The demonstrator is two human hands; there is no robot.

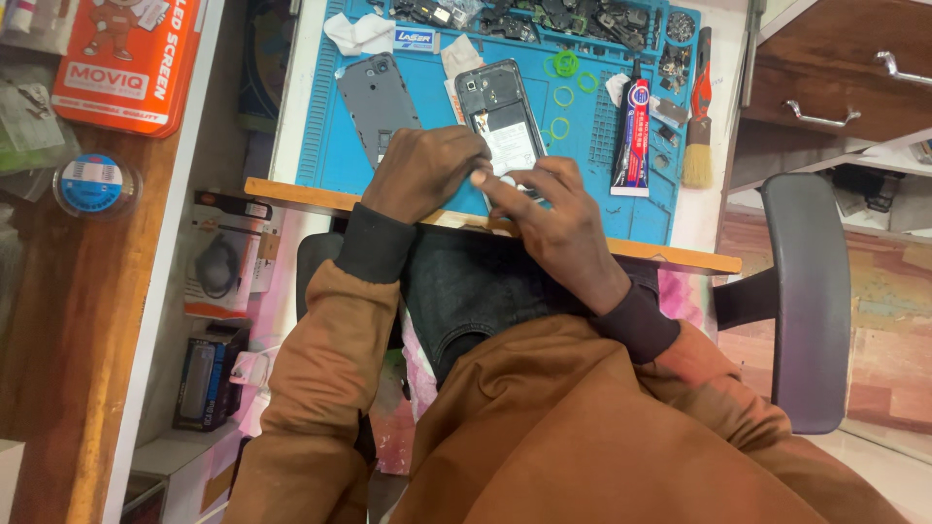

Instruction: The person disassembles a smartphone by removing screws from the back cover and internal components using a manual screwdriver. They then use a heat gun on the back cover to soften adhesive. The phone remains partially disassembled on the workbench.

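Opened dark smartphone (500,107) with back cover off, lying face down and tilted slightly on blue work mat (582,209), grey inner frame and white-labelled battery exposed, camera end pointing away from the body. Lower end hidden under both hands: left hand (422,173) curled over its near-left corner, right hand (553,218) pressing fingertips against the bottom edge. Detached grey back cover (379,102) resting flat just left of it on the same mat, inner side up, not touching.
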